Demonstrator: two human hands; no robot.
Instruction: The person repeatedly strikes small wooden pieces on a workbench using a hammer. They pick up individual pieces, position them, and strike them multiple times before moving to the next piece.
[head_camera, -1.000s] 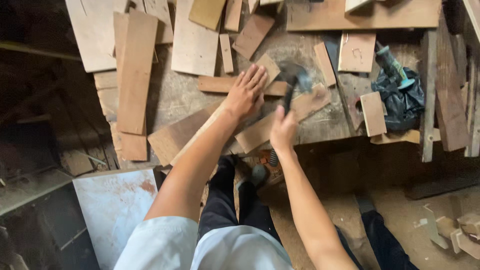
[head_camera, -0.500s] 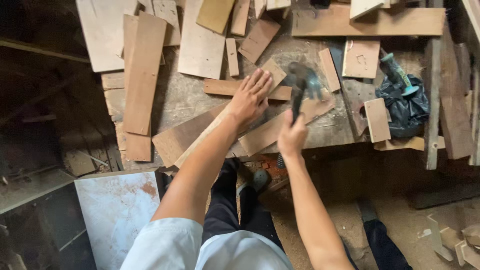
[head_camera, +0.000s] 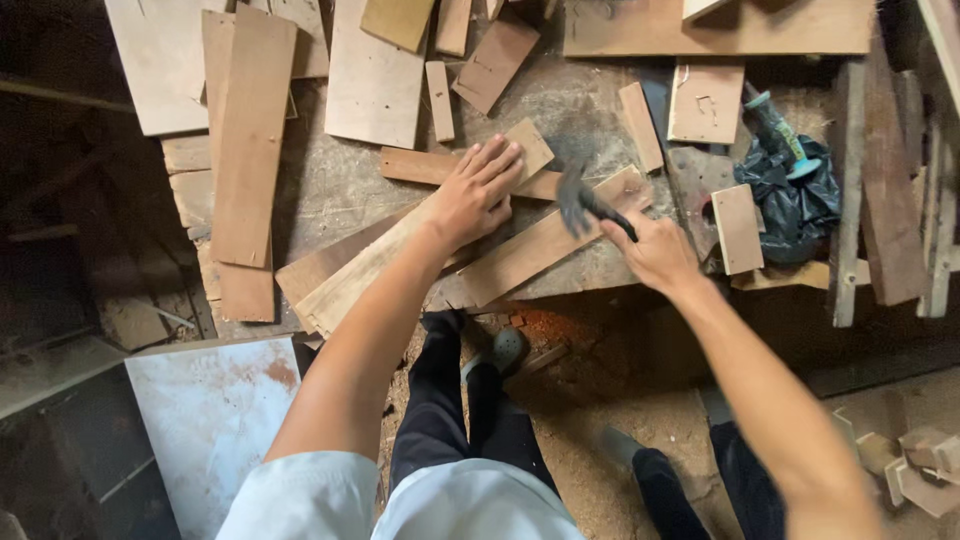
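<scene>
the black bag (head_camera: 795, 205) at 3 o'clock on the desk (head_camera: 330, 180) holds a green-handled tool (head_camera: 775, 125) sticking out of its top. the left hand (head_camera: 478, 195) lies flat, fingers spread, pressing a long wooden plank (head_camera: 520, 255) at the desk's centre. the right hand (head_camera: 655, 250), its grip clenched on a hammer (head_camera: 585, 200), holds the head just above that plank, at 3 o'clock of the left hand.

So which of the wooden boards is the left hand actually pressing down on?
The left hand lies flat on the long pale plank running diagonally toward the bench's near edge; the other boards lie untouched.
</scene>
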